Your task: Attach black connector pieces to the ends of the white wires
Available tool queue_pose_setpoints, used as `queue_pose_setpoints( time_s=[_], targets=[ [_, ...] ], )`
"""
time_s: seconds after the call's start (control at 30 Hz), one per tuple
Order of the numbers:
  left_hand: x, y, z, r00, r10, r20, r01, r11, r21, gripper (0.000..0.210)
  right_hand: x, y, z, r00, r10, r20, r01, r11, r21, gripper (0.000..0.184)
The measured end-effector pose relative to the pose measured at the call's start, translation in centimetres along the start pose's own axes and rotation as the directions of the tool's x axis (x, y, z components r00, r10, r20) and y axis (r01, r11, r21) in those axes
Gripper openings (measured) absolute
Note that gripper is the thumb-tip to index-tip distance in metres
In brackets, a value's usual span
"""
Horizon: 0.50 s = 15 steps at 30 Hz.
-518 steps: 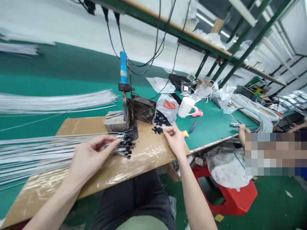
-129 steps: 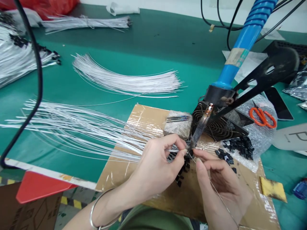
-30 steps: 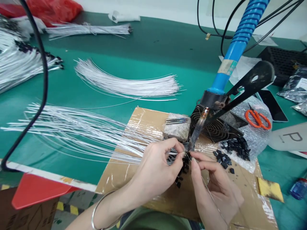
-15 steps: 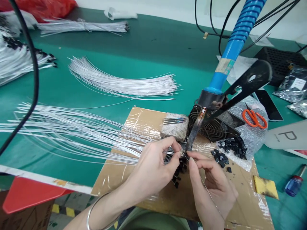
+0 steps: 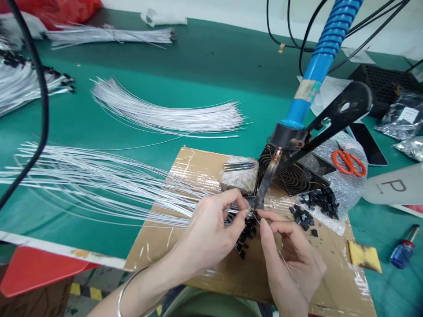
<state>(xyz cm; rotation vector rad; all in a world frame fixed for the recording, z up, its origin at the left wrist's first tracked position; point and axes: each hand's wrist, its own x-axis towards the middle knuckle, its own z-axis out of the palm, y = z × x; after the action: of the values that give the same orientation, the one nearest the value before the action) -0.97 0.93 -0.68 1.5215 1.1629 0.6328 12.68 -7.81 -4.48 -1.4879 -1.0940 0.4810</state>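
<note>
My left hand (image 5: 214,229) is closed in a pinch on a white wire, its fingertips right beside the tip of a soldering iron (image 5: 268,178). The exact spot they grip is mostly hidden by the fingers. A thin strand of solder wire (image 5: 288,267) runs through my right hand (image 5: 291,255), pinched between thumb and fingers, with its end at the iron's tip. Loose white wires (image 5: 109,185) fan out to the left from behind my left hand. Small black connector pieces (image 5: 243,240) lie in a heap under the fingertips, on a cardboard sheet (image 5: 205,268).
A blue-handled arm (image 5: 306,83) carries the iron over a black fan (image 5: 287,174). Nearby are a wrapped block (image 5: 239,178), orange scissors (image 5: 348,161), more black pieces (image 5: 319,202), a yellow sponge (image 5: 364,256) and a screwdriver (image 5: 403,248). Another wire bundle (image 5: 168,112) lies behind.
The whole view has shifted very slightly to the left. Both hands keep their grips at the iron's tip, with no other visible change.
</note>
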Motion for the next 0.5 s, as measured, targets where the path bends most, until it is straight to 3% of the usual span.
queue_pose_setpoints(
  time_s=[0.27,0.4,0.5],
  targets=[
    [-0.1,-0.1,-0.1,1.0,0.01,0.026,-0.014,0.986,0.168,0.014,-0.2,0.0,-0.1,0.999,0.032,0.009,-0.032,0.999,0.022,0.015],
    [-0.6,-0.4,-0.2,0.992,0.113,0.048,-0.122,0.94,0.317,0.017,0.3,0.1,-1.4,0.981,0.121,-0.152,-0.114,0.992,0.059,0.007],
    [-1.4,-1.3,-0.4,0.961,0.275,0.042,-0.271,0.892,0.361,0.019,1.3,0.7,-4.1,0.927,0.251,-0.278,-0.179,0.949,0.261,0.02]
  ],
)
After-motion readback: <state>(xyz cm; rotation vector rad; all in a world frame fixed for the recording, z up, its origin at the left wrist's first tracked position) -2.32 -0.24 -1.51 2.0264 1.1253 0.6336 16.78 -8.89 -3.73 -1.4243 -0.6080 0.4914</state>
